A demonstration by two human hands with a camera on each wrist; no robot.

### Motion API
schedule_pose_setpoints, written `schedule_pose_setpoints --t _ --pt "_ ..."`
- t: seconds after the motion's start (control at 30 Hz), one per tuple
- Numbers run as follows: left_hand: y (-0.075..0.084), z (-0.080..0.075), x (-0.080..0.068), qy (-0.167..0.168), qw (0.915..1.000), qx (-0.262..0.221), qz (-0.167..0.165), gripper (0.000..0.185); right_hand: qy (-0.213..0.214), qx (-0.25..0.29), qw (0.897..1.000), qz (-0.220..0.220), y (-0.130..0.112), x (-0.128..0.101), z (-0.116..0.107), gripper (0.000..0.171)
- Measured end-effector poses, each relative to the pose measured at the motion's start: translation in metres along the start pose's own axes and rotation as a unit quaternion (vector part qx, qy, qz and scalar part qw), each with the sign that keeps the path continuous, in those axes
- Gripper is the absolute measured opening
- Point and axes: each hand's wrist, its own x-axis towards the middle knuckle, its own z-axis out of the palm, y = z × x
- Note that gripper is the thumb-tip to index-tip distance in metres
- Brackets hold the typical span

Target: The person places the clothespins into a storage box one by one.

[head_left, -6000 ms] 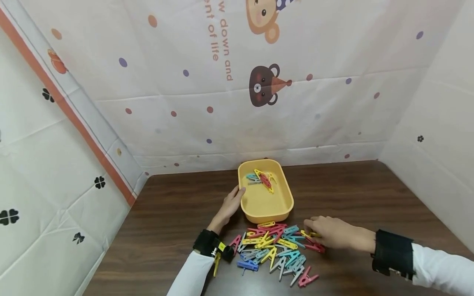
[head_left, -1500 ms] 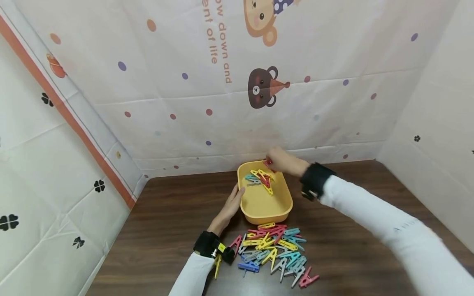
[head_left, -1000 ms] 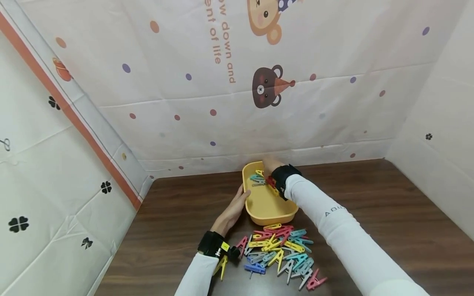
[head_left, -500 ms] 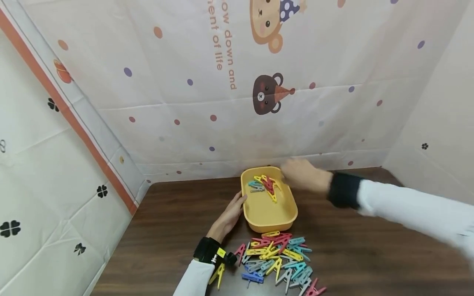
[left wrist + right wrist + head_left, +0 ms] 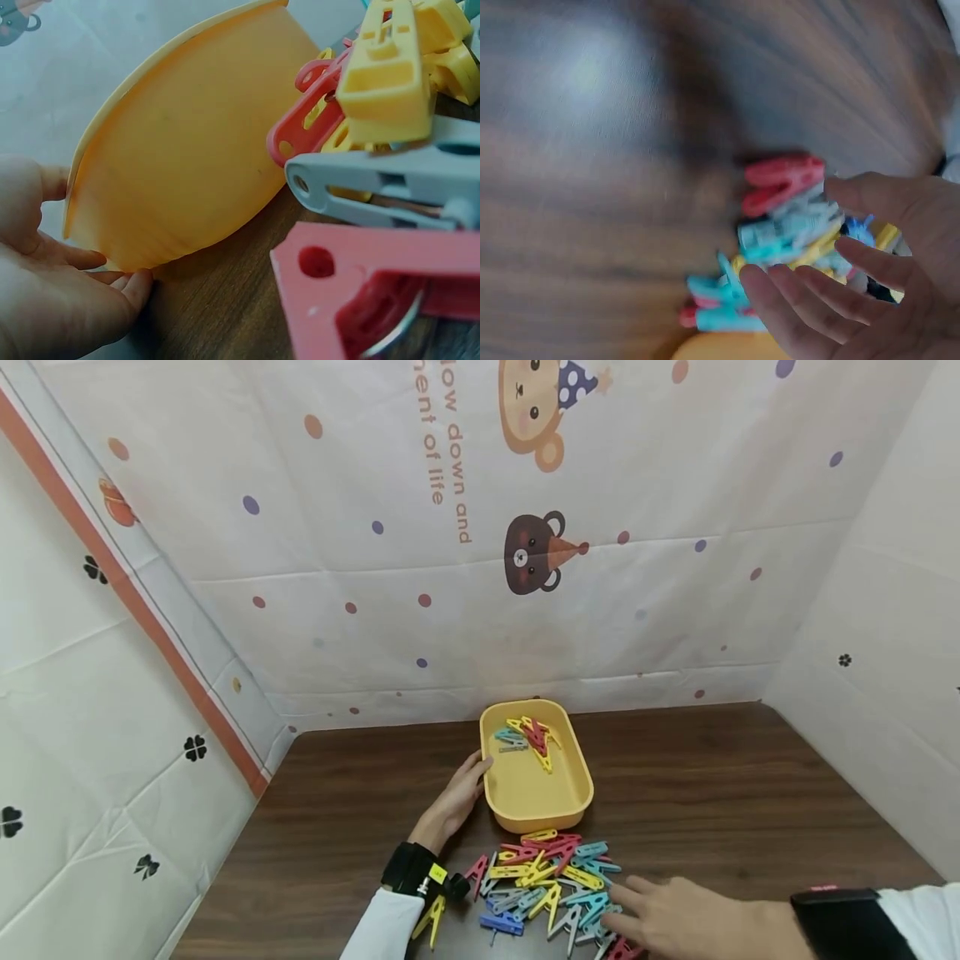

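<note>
**Hands at the tray and the pile of pegs**

Head view: the left hand (image 5: pixel 459 792) lies with relaxed, nearly straight fingers against the left wall of the yellow tray (image 5: pixel 573 797), holding nothing. The tray stands on the dark wooden table (image 5: pixel 712 777), towards the far side, with a few pegs in its far end (image 5: pixel 528 737): yellow, red, teal and grey. Just near of the tray lies the pile of pegs (image 5: pixel 551 877), in many colours. The right hand (image 5: pixel 678 917) reaches in from the near right, fingers spread and loosely extended over the pile's right edge; it grips nothing.

Left wrist view: the left hand's (image 5: pixel 52 292) fingertips (image 5: pixel 139 283) touch the tray's (image 5: pixel 180 150) outer wall. Close to the camera, on the right, lie a red peg (image 5: pixel 375 296), a grey one (image 5: pixel 390 187) and a yellow one (image 5: pixel 390 75).

Right wrist view: blurred. The right hand (image 5: pixel 855 292) is open, fingers slightly bent above the pile (image 5: pixel 780 232); whether they touch the pegs I cannot tell.
</note>
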Motion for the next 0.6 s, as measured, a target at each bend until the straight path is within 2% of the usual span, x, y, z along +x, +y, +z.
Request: schedule_pose_setpoints --t 0.1,0.2,0.27,0.4,0.53,0.6 --pt "0.000 0.000 0.001 0.001 1.0000 0.004 0.005 0.070 -0.010 0.032 0.999 -0.015 0.007 -0.003 0.037 0.034" --pt "0.001 0.000 0.003 0.002 1.0000 0.005 0.004 0.070 -0.043 0.069 0.997 0.002 0.008 -0.001 0.041 0.037" --pt "0.001 0.001 0.003 0.001 1.0000 0.004 0.003 0.069 -0.061 0.087 0.994 0.013 0.005 0.004 0.025 0.034" --pt "0.002 0.001 0.001 0.000 1.0000 0.005 0.008 0.065 -0.053 0.089 0.995 0.009 -0.004 0.015 -0.009 0.025" --pt "0.004 0.000 0.000 -0.001 0.9999 0.004 0.013 0.064 -0.035 0.083 0.996 0.009 -0.006 0.020 -0.022 0.011" --pt "0.004 -0.001 0.000 -0.001 0.9999 0.002 0.011 0.063 -0.026 0.073 0.997 0.017 -0.004 0.020 -0.026 0.010"
